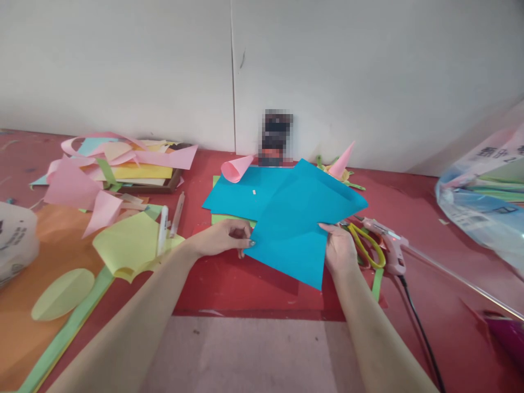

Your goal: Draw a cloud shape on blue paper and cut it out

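A blue sheet of paper (pixel 292 240) is held tilted over the red work surface. My right hand (pixel 340 250) is closed on its right edge, thumb on top and fingers behind. At the lower left corner, the thumb and fingers of my left hand (pixel 227 238) pinch the paper. Beneath and behind it lies another blue sheet (pixel 239 194), partly covered, with a green sheet (pixel 215 219) showing under that. A rolled pink paper cone (pixel 236 169) rests on the rear blue sheet. Another pink cone (pixel 343 162) points up behind the held paper.
Yellow-handled scissors (pixel 370 248) and a pink glue gun (pixel 391 248) with a black cord lie right of my right hand. At left are paper scraps in a tray (pixel 164 185), a white marker (pixel 162 229) and yellow paper (pixel 131 243). A plastic bag (pixel 478 191) stands far right.
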Demonstrator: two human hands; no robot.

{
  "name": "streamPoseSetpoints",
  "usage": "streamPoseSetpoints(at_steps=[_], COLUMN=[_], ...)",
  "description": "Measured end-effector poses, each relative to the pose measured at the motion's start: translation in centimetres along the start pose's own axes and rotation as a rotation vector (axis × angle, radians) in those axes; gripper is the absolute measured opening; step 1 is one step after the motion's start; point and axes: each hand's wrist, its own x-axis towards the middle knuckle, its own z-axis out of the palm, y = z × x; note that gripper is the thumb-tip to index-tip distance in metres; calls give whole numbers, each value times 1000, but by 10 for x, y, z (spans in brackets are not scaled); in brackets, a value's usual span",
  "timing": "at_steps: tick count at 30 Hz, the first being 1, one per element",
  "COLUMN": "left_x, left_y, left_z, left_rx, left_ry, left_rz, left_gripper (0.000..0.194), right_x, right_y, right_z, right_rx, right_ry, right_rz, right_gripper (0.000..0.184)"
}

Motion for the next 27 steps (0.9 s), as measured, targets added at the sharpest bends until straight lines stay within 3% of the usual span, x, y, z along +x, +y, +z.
streamPoseSetpoints(at_steps=[4,13,21,27], left_x=[-1,-1,0,-1], left_y=[3,6,3,4], left_z=[1,1,0,0], left_rx=[6,9,-3,51], left_ry=[-3,-11,-30,-12], left_rz=[24,22,43,37], left_gripper=[24,24,25,26], right_x=[-1,-5,-1,-8], right_y=[-2,-6,-6,-7], right_z=[2,7,8,7], right_rx=[34,39,35,193], right_ry=[34,27,-26,-124], right_rz=[-79,-31,-97,-165], right_gripper=[25,31,23,23])
